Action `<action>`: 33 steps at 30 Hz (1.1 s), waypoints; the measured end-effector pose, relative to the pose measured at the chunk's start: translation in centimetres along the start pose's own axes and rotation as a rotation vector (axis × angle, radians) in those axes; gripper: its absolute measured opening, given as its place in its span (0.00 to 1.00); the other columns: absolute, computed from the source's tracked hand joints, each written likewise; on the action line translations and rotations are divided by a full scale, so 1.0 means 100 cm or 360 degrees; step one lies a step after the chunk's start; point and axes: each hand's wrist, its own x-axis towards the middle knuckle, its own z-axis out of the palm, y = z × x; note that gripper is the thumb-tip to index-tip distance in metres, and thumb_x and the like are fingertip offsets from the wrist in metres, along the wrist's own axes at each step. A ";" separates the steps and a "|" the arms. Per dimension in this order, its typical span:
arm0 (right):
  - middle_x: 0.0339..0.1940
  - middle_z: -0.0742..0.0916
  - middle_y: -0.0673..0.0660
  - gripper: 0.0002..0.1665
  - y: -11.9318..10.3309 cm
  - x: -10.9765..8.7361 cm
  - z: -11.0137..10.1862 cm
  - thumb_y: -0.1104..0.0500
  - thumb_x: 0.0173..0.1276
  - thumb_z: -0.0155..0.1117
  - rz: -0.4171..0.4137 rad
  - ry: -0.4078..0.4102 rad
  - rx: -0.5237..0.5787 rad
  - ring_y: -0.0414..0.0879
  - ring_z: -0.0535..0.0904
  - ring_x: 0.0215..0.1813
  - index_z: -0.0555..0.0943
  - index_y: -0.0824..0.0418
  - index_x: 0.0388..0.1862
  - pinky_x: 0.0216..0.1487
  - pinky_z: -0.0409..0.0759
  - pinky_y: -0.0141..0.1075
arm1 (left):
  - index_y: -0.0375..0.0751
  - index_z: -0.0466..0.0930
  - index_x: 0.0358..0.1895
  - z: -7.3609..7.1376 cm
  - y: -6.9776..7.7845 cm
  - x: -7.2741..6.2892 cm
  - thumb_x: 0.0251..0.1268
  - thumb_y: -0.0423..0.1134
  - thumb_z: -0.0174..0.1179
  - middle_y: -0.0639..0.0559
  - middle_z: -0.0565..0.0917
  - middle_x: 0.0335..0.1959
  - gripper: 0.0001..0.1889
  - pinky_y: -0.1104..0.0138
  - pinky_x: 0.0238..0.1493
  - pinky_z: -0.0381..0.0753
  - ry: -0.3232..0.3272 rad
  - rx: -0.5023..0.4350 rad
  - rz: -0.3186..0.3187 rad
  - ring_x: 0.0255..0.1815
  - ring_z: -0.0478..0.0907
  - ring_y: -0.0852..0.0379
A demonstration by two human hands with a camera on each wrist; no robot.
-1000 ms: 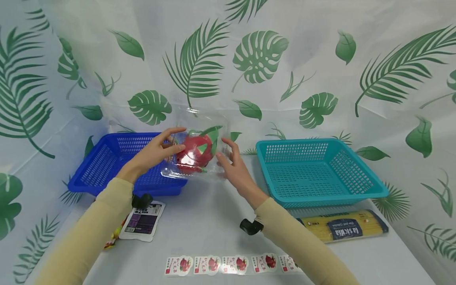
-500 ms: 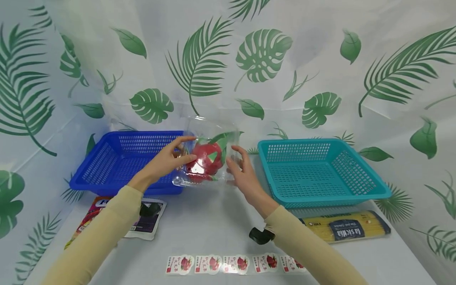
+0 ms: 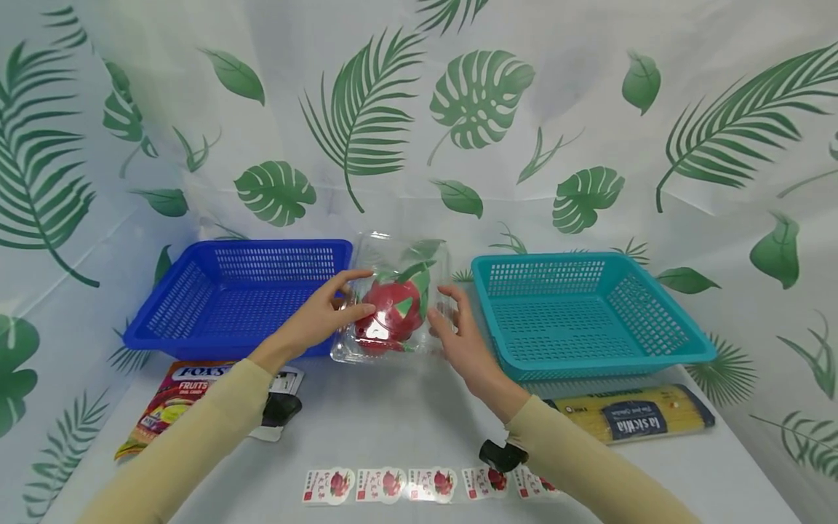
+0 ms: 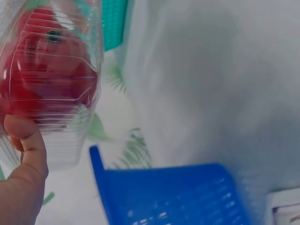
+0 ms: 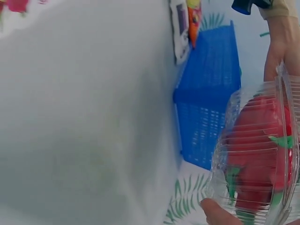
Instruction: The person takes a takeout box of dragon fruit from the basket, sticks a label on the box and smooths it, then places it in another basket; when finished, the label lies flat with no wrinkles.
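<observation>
The person's left hand [image 3: 321, 313] and right hand [image 3: 468, 346] grip opposite sides of a clear, ridged plastic box [image 3: 382, 251], fingers and thumbs clamped on it. The box, with a round red fruit with green tips [image 3: 389, 309] inside, is held over the white counter [image 3: 366, 422] by the right end of the blue perforated plastic basket [image 3: 216, 344]. Well right of that basket sits a turquoise perforated plastic basket [image 3: 609, 362]. In front of the blue one lies a red-and-yellow candy bag [image 3: 166, 404], partly behind a sleeve.
</observation>
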 end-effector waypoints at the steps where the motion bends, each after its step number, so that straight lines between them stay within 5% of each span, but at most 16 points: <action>1: 0.78 0.56 0.60 0.31 0.001 -0.002 -0.001 0.42 0.75 0.53 0.0001 0.0002 -0.0012 0.61 0.69 0.68 0.55 0.34 0.72 0.62 0.69 0.62 | 0.66 0.63 0.71 0.003 -0.001 -0.001 0.64 0.55 0.64 0.44 0.69 0.48 0.33 0.60 0.36 0.77 -0.0004 0.0006 0.0002 0.44 0.70 0.45; 18: 0.79 0.54 0.59 0.30 0.034 -0.026 -0.015 0.43 0.76 0.53 0.0170 -0.0007 -0.0160 0.65 0.64 0.71 0.55 0.36 0.72 0.65 0.63 0.65 | 0.53 0.61 0.73 0.047 -0.019 -0.015 0.66 0.47 0.64 0.45 0.70 0.35 0.34 0.62 0.28 0.76 -0.0109 0.0000 -0.0043 0.26 0.72 0.50; 27: 0.77 0.57 0.67 0.30 0.046 -0.026 -0.014 0.45 0.77 0.52 0.0222 -0.0064 -0.0219 0.67 0.60 0.72 0.55 0.42 0.73 0.64 0.65 0.63 | 0.52 0.60 0.72 0.058 -0.037 -0.019 0.67 0.46 0.64 0.45 0.71 0.33 0.33 0.53 0.31 0.79 -0.0154 -0.0036 -0.0102 0.24 0.73 0.52; 33: 0.77 0.57 0.67 0.31 0.054 -0.022 -0.016 0.45 0.77 0.52 0.0237 -0.0091 -0.0231 0.65 0.52 0.76 0.55 0.44 0.73 0.66 0.60 0.64 | 0.51 0.61 0.72 0.062 -0.041 -0.017 0.66 0.47 0.64 0.46 0.72 0.32 0.34 0.56 0.31 0.79 -0.0147 -0.0028 -0.0124 0.23 0.73 0.53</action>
